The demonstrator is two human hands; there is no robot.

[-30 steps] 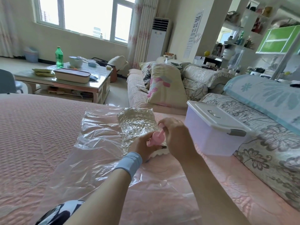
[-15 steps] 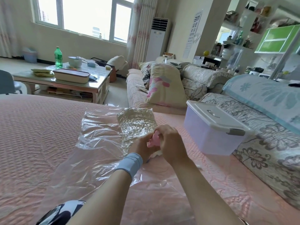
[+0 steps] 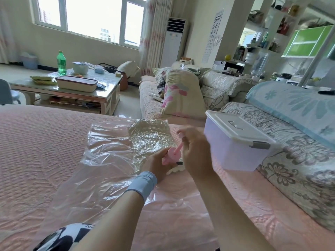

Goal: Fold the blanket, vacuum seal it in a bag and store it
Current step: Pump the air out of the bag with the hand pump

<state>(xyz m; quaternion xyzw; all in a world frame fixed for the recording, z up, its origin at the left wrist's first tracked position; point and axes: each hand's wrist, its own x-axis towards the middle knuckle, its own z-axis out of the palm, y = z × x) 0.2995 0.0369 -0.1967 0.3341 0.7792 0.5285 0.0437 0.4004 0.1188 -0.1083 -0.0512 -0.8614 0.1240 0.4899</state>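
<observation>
On the pink bed [image 3: 36, 142], the left hand [image 3: 157, 163] has its fingers clamped round a pink pump [image 3: 173, 155]. The right hand [image 3: 195, 151], at 1 o'clock, pinches its plunger. Beneath them lies the clear vacuum bag [image 3: 101, 160], with the blanket [image 3: 150, 136] crumpled inside at 11 o'clock. A lidded storage box [image 3: 235, 142] stands at 3 o'clock.

Pink pump [image 3: 173, 155]; clear bag [image 3: 108, 142]; pink waffle-textured bed cover [image 3: 36, 142]; pale lilac box [image 3: 235, 153], white lid [image 3: 233, 128], grey latch [image 3: 259, 145]; light blue wristband [image 3: 143, 182]; cream sofa [image 3: 299, 160], grey floral print.
</observation>
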